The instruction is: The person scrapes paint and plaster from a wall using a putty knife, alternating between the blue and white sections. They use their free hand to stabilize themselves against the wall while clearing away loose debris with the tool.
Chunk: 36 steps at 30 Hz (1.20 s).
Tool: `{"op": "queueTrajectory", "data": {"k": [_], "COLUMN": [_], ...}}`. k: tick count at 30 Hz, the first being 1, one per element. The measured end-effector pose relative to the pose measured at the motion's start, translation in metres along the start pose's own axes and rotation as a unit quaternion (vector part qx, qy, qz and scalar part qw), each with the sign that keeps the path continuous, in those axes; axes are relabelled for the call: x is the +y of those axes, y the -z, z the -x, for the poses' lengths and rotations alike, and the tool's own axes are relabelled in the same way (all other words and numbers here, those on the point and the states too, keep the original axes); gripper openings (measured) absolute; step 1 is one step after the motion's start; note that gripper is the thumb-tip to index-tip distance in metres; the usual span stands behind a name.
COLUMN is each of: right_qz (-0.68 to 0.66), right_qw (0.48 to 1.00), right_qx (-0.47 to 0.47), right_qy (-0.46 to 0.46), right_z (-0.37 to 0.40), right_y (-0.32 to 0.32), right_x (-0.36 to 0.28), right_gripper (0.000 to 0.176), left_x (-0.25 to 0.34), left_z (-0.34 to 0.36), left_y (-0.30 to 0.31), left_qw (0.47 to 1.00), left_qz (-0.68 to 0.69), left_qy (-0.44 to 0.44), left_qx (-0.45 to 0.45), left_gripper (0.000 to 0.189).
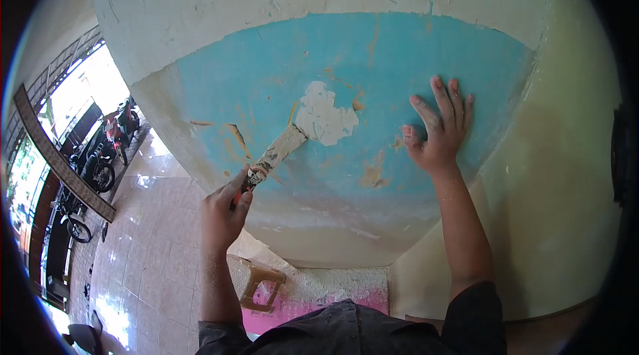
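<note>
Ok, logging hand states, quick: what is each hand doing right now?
Left hand: closed around the scraper handle.
Right hand: open, flat on the blue wall.

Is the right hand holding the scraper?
No, the right hand lies flat and open on the blue wall, and it is the left hand that grips the scraper.

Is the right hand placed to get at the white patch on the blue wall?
Probably yes: the right hand lies flat on the wall beside the patch, nothing between them; the scraper touches only its lower left edge.
</note>
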State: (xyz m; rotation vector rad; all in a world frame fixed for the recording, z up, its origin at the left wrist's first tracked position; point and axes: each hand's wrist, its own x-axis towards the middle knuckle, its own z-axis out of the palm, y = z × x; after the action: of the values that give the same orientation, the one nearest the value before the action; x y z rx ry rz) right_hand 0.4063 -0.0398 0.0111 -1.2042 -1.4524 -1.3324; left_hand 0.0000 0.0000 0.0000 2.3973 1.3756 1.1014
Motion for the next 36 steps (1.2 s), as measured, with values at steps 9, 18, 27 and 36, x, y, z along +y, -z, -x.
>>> {"op": "queueTrajectory", "data": {"k": [9, 18, 27, 36], "right_qz": [-0.013, -0.021, -0.033, -0.047], "right_qw": [1.0, 0.999, 0.999, 0.999], "right_qx": [0.021, 0.024, 0.023, 0.025], "right_qy": [-0.011, -0.007, -0.009, -0.013], "right_z": [-0.003, -0.001, -0.001, -0.003], "right_y": [0.001, 0.003, 0.004, 0.004], "right_x": [0.003, 0.006, 0.004, 0.003], "right_gripper": [0.036, 0.036, 0.035, 0.032], "left_x": [0.008, 0.021, 0.026, 0.003], "left_z": [-0.011, -0.037, -0.036, 0.011], "left_y": [0.013, 0.05, 0.057, -0.027], "left_qw": [0.999, 0.992, 0.989, 0.998], "left_qz": [-0.022, -0.087, -0.1, 0.018], "left_qy": [-0.041, -0.084, -0.109, -0.033], "left_qx": [0.009, -0.046, -0.022, 0.046], "left_gripper": [0.048, 0.048, 0.042, 0.043]}}
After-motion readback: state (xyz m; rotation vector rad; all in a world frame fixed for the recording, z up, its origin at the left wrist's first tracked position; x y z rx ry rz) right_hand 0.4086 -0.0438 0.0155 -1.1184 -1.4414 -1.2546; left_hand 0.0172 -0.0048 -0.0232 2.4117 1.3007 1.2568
